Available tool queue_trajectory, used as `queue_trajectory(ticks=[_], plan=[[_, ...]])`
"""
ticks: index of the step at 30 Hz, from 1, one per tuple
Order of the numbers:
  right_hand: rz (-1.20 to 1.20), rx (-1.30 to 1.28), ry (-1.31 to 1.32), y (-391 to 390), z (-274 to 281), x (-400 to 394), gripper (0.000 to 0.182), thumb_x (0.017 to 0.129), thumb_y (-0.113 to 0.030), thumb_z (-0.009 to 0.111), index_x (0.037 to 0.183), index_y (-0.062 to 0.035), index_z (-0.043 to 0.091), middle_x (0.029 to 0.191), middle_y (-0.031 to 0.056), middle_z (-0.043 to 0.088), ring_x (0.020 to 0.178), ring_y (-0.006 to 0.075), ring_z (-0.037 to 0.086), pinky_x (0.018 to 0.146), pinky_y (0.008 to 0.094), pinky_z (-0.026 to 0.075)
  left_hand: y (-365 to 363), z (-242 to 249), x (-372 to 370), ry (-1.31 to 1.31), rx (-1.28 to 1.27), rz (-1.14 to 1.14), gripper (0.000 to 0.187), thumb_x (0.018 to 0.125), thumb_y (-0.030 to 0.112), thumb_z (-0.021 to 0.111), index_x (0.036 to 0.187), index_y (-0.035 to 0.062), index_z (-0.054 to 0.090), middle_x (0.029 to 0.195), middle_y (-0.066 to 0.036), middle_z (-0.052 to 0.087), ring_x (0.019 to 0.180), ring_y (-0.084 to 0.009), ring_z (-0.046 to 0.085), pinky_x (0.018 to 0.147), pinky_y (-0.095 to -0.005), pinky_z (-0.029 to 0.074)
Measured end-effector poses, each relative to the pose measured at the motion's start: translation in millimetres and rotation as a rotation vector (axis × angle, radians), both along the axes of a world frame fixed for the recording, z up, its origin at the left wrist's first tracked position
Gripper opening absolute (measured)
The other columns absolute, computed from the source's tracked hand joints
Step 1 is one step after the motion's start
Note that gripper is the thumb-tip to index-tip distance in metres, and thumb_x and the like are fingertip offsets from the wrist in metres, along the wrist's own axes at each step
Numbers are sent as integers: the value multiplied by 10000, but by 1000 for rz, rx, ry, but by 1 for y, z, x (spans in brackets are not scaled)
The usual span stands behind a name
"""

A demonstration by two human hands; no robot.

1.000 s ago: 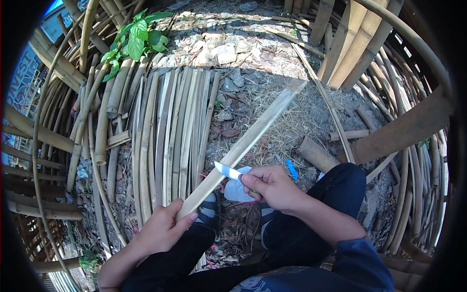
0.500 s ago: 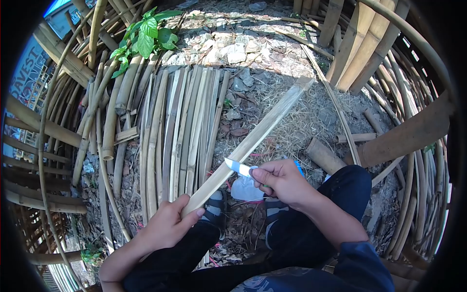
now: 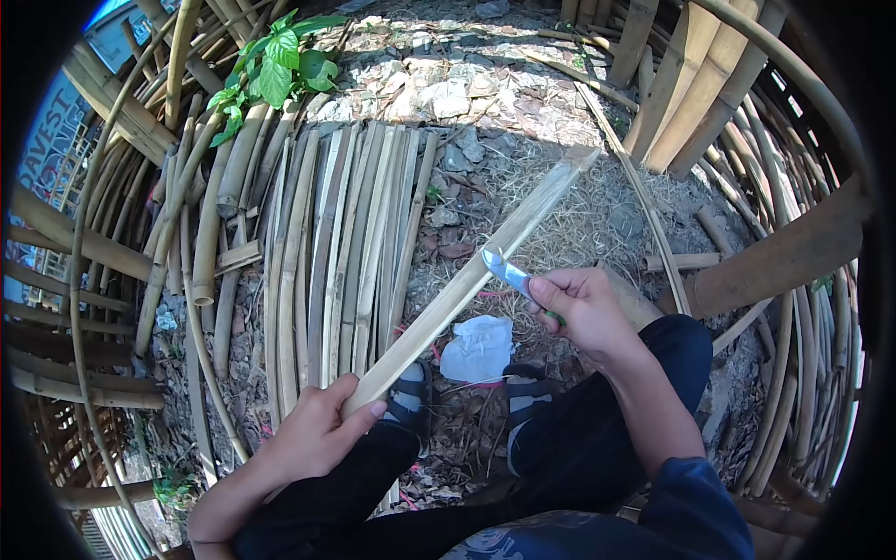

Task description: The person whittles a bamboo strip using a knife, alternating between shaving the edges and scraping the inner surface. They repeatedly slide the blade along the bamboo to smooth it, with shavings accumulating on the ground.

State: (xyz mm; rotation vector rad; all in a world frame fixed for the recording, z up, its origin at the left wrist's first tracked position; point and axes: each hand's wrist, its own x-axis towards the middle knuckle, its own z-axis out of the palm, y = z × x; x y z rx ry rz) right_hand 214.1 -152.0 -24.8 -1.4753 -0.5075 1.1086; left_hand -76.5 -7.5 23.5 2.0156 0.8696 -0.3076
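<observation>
A long split bamboo strip (image 3: 448, 301) runs diagonally from lower left to upper right, its far end near the dry shavings on the ground. My left hand (image 3: 320, 422) is closed around its near end. In my right hand (image 3: 583, 311) is a knife (image 3: 509, 273) with a shiny blade, its handle mostly hidden by my fingers. The blade tip lies at the right edge of the strip, about midway along it. A small curl stands up beside the tip.
Many split bamboo strips (image 3: 350, 252) lie side by side at the left. A white crumpled sheet (image 3: 477, 349) sits between my feet. Thick bamboo poles (image 3: 779, 257) stand and lean at the right. A leafy green plant (image 3: 277, 70) grows at the upper left.
My right hand and the knife have moved up and to the right along the strip, uncovering the white sheet. My left hand keeps its hold on the near end.
</observation>
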Motion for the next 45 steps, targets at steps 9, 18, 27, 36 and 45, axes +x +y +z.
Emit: queue_trajectory(ticks=[9,18,27,36,45], plan=[[-173,40,-59,-12,21,29,329,1014,-262,554,793,-25,615,587,-34,472,486,46,373,456,223,292,-5,0,-3,-66,-1,2,305,962,240,606,804,-1,505,488,-35,444,438,-104,438,431,-329,356],[224,-3,54,-6,14,-23,311,1008,-202,573,803,22,643,561,-35,451,514,50,368,492,243,297,-8,3,-2,-33,57,-20,288,944,235,630,823,-9,534,471,-33,445,426,-92,472,419,-314,354],[9,-46,-45,-13,19,24,286,988,-212,605,817,9,663,561,-24,487,496,53,394,478,234,301,-9,1,-6,-25,94,2,268,935,216,642,834,-14,547,458,-31,433,402,-100,441,406,-314,335],[-56,-38,-71,-15,21,24,311,991,-222,598,770,-9,650,545,-26,479,482,52,376,468,242,282,-11,3,-6,8,107,18,301,921,227,655,798,-11,517,469,-72,428,399,-151,425,430,-345,348],[36,-69,-82,-12,18,18,292,975,-190,621,786,26,674,557,-14,505,486,57,401,455,247,298,-9,-4,-8,-21,159,-22,381,918,286,673,796,-17,475,442,-143,460,379,-288,521,424,-399,399]])
